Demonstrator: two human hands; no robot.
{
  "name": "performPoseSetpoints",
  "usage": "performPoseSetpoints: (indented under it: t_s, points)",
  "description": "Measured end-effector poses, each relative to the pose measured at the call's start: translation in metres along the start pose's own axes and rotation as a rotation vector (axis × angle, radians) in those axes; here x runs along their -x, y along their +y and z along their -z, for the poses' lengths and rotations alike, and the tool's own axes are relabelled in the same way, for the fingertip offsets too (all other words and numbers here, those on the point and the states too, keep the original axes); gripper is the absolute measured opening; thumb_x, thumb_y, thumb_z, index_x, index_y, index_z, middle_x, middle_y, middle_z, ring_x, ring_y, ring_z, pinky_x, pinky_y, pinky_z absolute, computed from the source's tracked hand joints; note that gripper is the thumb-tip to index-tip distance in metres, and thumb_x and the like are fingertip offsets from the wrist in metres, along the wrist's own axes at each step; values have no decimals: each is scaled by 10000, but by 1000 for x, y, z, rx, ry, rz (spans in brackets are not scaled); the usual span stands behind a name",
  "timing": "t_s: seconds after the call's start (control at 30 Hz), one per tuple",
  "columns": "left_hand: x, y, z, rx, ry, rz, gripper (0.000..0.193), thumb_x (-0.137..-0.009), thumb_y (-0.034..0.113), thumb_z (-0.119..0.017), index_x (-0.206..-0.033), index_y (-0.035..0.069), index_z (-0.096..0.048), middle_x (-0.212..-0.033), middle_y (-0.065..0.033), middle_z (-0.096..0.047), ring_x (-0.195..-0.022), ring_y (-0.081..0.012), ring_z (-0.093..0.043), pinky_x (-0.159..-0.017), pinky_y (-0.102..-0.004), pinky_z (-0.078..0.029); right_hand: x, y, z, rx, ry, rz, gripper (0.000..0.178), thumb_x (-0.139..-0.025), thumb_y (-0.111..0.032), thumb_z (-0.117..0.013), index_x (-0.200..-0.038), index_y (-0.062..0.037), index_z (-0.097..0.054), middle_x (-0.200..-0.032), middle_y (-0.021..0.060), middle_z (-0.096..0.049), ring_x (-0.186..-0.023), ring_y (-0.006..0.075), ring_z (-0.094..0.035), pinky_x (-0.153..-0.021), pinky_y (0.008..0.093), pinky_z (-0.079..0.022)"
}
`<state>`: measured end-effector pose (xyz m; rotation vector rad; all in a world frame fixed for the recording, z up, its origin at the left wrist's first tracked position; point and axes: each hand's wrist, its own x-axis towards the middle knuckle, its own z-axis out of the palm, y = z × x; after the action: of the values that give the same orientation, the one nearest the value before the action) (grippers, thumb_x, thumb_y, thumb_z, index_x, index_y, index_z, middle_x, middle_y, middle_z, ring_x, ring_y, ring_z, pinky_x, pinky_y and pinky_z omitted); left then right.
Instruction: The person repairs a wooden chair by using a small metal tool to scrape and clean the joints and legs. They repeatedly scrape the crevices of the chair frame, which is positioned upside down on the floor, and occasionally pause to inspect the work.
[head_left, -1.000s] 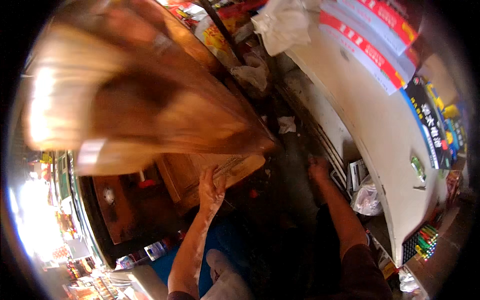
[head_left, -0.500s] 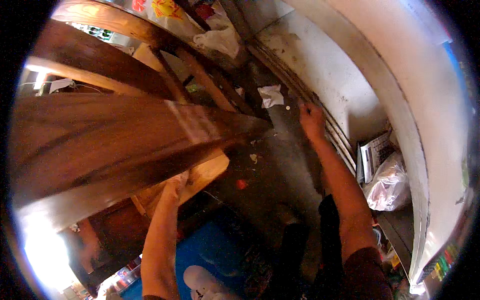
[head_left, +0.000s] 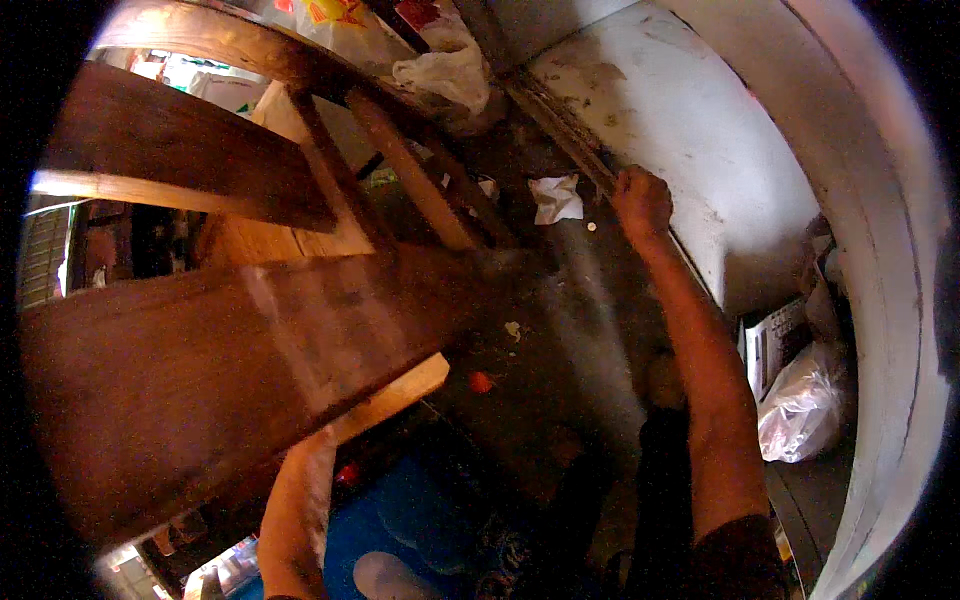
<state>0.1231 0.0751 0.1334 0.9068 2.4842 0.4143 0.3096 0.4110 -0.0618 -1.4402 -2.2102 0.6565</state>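
Note:
A broad dark brown wooden board (head_left: 180,340) slants across the left side of the picture. My left hand (head_left: 318,445) reaches up to its lower edge, beside a paler length of wood (head_left: 405,392). The board hides those fingers, so their grip does not show. Over on the right, my right hand (head_left: 643,207) is closed in a fist by the narrow ledge (head_left: 570,130) at the foot of a white panel. Whatever the fist holds, if anything, is hidden.
Another dark plank (head_left: 190,150) and crossing slats (head_left: 410,175) stand beyond the board. Crumpled white paper (head_left: 557,199) and a small red thing (head_left: 481,382) lie on the dark floor. A white plastic bag (head_left: 440,75) sits at the back; a clear bag (head_left: 800,410) is at right.
The broad board has swung lower in the picture, and my left hand sits lower with it. My right fist appears slightly higher and farther right. The whole view has shifted somewhat.

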Motion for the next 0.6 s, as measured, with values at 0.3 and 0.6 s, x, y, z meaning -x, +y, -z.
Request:
performPoseSetpoints:
  t_s: [0.3,0.6]
  points:
    - [-55,-4,-9,-216,453,-365,355,-776,106,-497,-1124,33,-507,-1209,-173,-426,-1080,-281,-446,-898,-352,-371,-27,6,-33,-138,-20,-26,232,-793,-220,-523,-775,0,-595,-731,226,-573,-714,395,-566,-643,448,-442]
    - [-47,0,-12,-247,567,-401,375,-764,114,-490,-1133,47,-510,-1258,-174,-406,-1125,-283,-423,-941,-357,-347,-66,-28,-46,-258,65,108,241,-787,-212,-540,-847,11,-610,-843,222,-591,-751,390,-576,-641,431,-441]
